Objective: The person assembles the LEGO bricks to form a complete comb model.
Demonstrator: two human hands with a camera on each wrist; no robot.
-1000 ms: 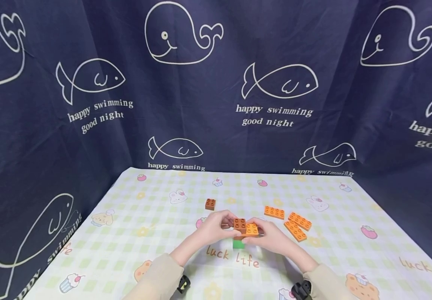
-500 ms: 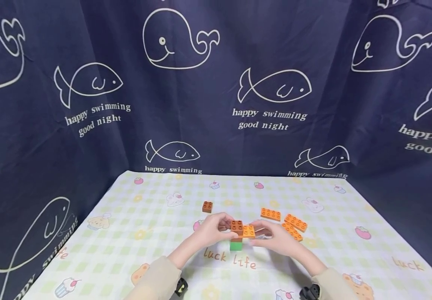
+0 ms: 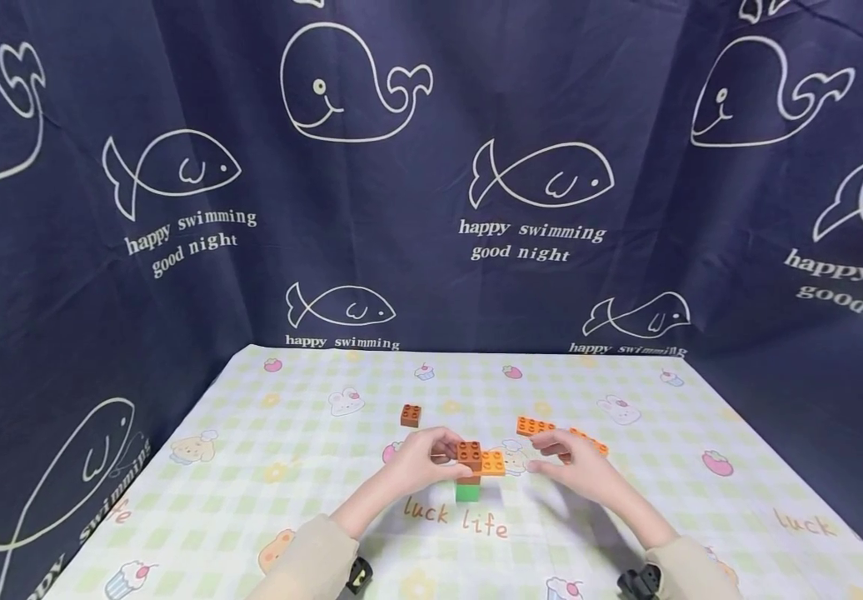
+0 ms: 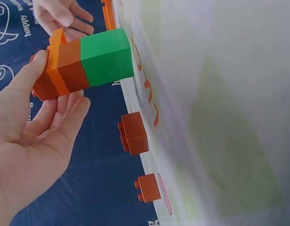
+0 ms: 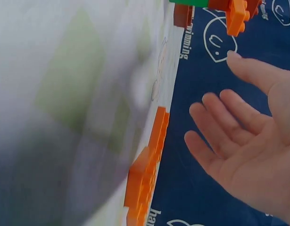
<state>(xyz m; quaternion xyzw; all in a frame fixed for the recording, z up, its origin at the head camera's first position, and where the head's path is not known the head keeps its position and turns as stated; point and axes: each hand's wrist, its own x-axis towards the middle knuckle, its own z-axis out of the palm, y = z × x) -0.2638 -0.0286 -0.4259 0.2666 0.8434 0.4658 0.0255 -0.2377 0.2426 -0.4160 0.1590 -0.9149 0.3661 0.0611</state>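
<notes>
Since the frame half a second earlier, the right hand (image 3: pixel 577 467) has moved rightward, away from the orange plate (image 3: pixel 493 463), while the left hand (image 3: pixel 416 463) has kept its grip. From left to right: a loose brown brick (image 3: pixel 411 416), studs up, lies on the patterned tabletop (image 3: pixel 244 533) beyond the left hand; the left wrist view shows a second loose brown brick (image 4: pixel 134 133) near it. The left hand's fingers (image 4: pixel 75 110) and thumb pinch the top brown brick (image 3: pixel 468 452) of an upright stack, centred before the person. Below that brick come the orange plate, which juts out to the right, a lower brown brick (image 4: pixel 71 66) and a green brick (image 3: pixel 467 492), lowermost; whether the green one touches the tabletop cannot be told. The right hand, its fingers parted and slightly bent, holds nothing, well clear of the stack. Near it on the tabletop lie a far orange brick (image 3: pixel 532 426) and, partly hidden, another orange brick (image 3: pixel 591 442).
</notes>
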